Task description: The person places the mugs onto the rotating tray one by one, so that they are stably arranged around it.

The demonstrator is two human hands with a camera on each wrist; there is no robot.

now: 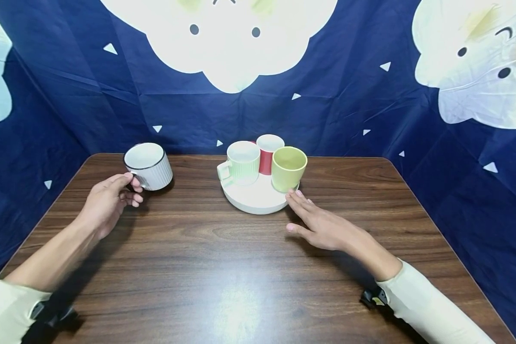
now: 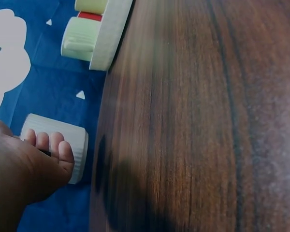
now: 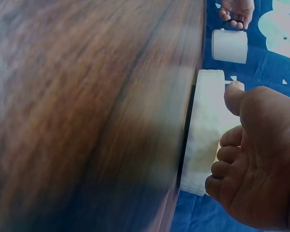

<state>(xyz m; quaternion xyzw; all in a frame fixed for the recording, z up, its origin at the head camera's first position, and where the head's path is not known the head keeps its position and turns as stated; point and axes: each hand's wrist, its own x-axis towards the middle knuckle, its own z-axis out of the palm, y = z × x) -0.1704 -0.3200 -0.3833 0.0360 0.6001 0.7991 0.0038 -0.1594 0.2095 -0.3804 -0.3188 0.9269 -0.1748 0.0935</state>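
At the left back, a white ribbed mug (image 1: pixel 149 167) with a dark rim is held by its handle in my left hand (image 1: pixel 107 203). A gap shows between this mug's base (image 2: pixel 82 154) and the tabletop, so it hangs a little above the wood. My right hand (image 1: pixel 327 227), fingers extended, lies beside the right front edge of a round white tray (image 1: pixel 255 203); whether the fingertips touch the tray is hard to tell. On the tray stand a pale green ribbed mug (image 1: pixel 242 165), a red cup (image 1: pixel 265 162) with a white inside, and a yellow-green cup (image 1: pixel 288 169).
The brown wooden table (image 1: pixel 223 248) has rounded back corners. A dark blue cloth (image 1: pixel 348 95) with white cloud shapes hangs right behind and along its sides.
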